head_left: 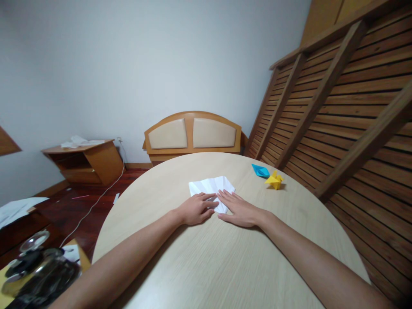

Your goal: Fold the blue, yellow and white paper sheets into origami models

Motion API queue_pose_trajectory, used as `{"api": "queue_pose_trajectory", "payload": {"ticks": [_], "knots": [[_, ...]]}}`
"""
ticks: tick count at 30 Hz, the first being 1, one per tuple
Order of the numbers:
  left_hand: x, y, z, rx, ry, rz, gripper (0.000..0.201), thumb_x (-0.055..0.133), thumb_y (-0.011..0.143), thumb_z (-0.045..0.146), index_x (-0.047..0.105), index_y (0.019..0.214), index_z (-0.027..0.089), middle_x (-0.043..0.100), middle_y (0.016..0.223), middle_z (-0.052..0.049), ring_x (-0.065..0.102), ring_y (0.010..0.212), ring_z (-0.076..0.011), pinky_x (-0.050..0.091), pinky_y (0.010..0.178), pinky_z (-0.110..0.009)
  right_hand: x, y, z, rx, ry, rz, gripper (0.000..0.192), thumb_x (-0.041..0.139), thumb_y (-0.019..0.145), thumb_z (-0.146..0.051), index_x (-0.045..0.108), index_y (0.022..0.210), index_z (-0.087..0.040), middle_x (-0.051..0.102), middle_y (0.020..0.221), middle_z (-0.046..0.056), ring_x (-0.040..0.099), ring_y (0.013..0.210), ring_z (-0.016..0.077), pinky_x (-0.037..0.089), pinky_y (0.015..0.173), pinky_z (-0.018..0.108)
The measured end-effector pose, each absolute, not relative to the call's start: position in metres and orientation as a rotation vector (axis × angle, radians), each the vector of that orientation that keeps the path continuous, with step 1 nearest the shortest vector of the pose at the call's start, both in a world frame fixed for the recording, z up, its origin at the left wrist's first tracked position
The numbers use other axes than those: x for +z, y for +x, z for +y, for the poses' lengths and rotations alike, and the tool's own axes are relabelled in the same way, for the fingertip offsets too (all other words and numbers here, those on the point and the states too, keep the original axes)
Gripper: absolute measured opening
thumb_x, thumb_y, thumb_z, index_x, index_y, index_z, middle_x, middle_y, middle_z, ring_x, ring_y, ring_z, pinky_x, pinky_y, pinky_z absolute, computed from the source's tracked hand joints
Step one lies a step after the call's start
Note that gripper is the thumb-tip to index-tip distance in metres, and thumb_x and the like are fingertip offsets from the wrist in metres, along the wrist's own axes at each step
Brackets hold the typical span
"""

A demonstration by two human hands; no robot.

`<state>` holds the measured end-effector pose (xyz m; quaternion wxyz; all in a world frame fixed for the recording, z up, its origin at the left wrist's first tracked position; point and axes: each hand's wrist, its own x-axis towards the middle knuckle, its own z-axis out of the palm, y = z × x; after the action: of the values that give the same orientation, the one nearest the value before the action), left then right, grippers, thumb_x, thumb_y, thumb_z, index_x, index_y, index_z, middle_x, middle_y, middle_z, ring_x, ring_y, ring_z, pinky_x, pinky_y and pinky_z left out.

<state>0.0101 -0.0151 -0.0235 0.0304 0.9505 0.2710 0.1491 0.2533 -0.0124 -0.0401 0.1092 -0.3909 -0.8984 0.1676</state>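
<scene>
A sheet of white paper [212, 184] with several creases lies on the round wooden table [199, 257]. My left hand [197, 208] rests palm down on its near left part, fingers stretched out and a little apart. From the right, my right hand [240, 209] lies flat on the paper's near right side, its fingers extended and the thumb pointing left. The fingertips of both hands come close together near the middle of the sheet. Both hands cover part of the near edge.
Toward the table's right rim sit a blue folded paper boat [260, 171] and a yellow folded paper figure [274, 180]. A slatted wooden frame [322, 111] leans along the right. Beyond the table stands a headboard [193, 133]. A glass pot [45, 274] is at lower left.
</scene>
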Motion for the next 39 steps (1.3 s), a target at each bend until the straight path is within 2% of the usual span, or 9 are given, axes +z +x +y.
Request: {"api": "queue_pose_trajectory", "payload": {"ticks": [7, 14, 23, 27, 31, 36, 39], "knots": [[-0.022, 0.005, -0.006, 0.437, 2.913, 0.766, 0.033, 0.045, 0.099, 0.033, 0.067, 0.122, 0.024, 0.068, 0.123, -0.009, 0.063, 0.11, -0.023, 0.048, 0.098, -0.038, -0.037, 0.254, -0.013, 0.457, -1.078, -2.638, 0.073, 0.049, 0.094, -0.058, 0.033, 0.153, -0.019, 0.026, 0.16, 0.012, 0.019, 0.149, 0.0296, 0.014, 0.122, 0.05], [-0.019, 0.001, -0.004, 0.407, 2.911, 0.68, 0.033, 0.047, 0.099, 0.033, 0.065, 0.126, 0.023, 0.061, 0.136, -0.009, 0.057, 0.124, -0.0227, 0.042, 0.109, -0.039, -0.032, 0.254, -0.015, 0.446, -0.977, -2.669, 0.067, 0.052, 0.094, -0.05, 0.038, 0.151, -0.018, 0.031, 0.158, 0.012, 0.025, 0.148, 0.0258, 0.021, 0.122, 0.042], [-0.022, 0.001, -0.004, 0.426, 2.909, 0.787, 0.034, 0.045, 0.097, 0.025, 0.064, 0.125, 0.021, 0.066, 0.129, -0.008, 0.064, 0.116, -0.0215, 0.049, 0.101, -0.034, -0.027, 0.254, -0.018, 0.413, -0.973, -2.655, 0.063, 0.056, 0.091, -0.047, 0.048, 0.145, -0.017, 0.039, 0.155, 0.013, 0.033, 0.144, 0.027, 0.028, 0.119, 0.041], [-0.021, -0.001, -0.006, 0.469, 2.893, 0.736, 0.039, 0.049, 0.095, 0.027, 0.057, 0.132, 0.019, 0.064, 0.131, -0.011, 0.061, 0.118, -0.0219, 0.048, 0.102, -0.033, -0.021, 0.252, -0.019, 0.358, -0.93, -2.645, 0.054, 0.057, 0.091, -0.038, 0.054, 0.14, -0.017, 0.048, 0.149, 0.013, 0.043, 0.138, 0.0279, 0.034, 0.116, 0.04], [-0.023, -0.002, -0.002, 0.514, 2.896, 0.695, 0.032, 0.054, 0.093, 0.027, 0.063, 0.123, 0.02, 0.065, 0.128, -0.01, 0.062, 0.117, -0.0213, 0.048, 0.102, -0.033, -0.019, 0.253, -0.018, 0.315, -0.876, -2.644, 0.046, 0.059, 0.088, -0.032, 0.062, 0.131, -0.017, 0.056, 0.141, 0.013, 0.053, 0.129, 0.0285, 0.04, 0.11, 0.04], [-0.023, -0.007, 0.001, 0.541, 2.95, 0.759, 0.029, 0.053, 0.094, 0.023, 0.066, 0.119, 0.02, 0.069, 0.123, -0.008, 0.066, 0.109, -0.0209, 0.052, 0.094, -0.032, -0.024, 0.256, -0.013, 0.327, -0.863, -2.631, 0.045, 0.055, 0.089, -0.023, 0.062, 0.133, -0.018, 0.057, 0.14, 0.012, 0.053, 0.129, 0.0273, 0.04, 0.11, 0.04], [-0.021, -0.01, 0.0, 0.521, 2.98, 0.765, 0.029, 0.054, 0.093, 0.024, 0.067, 0.119, 0.02, 0.068, 0.124, -0.008, 0.066, 0.109, -0.0214, 0.052, 0.095, -0.033, -0.027, 0.257, -0.012, 0.297, -0.873, -2.652, 0.045, 0.052, 0.09, -0.02, 0.061, 0.134, -0.017, 0.056, 0.141, 0.013, 0.05, 0.133, 0.027, 0.037, 0.113, 0.041]]}}
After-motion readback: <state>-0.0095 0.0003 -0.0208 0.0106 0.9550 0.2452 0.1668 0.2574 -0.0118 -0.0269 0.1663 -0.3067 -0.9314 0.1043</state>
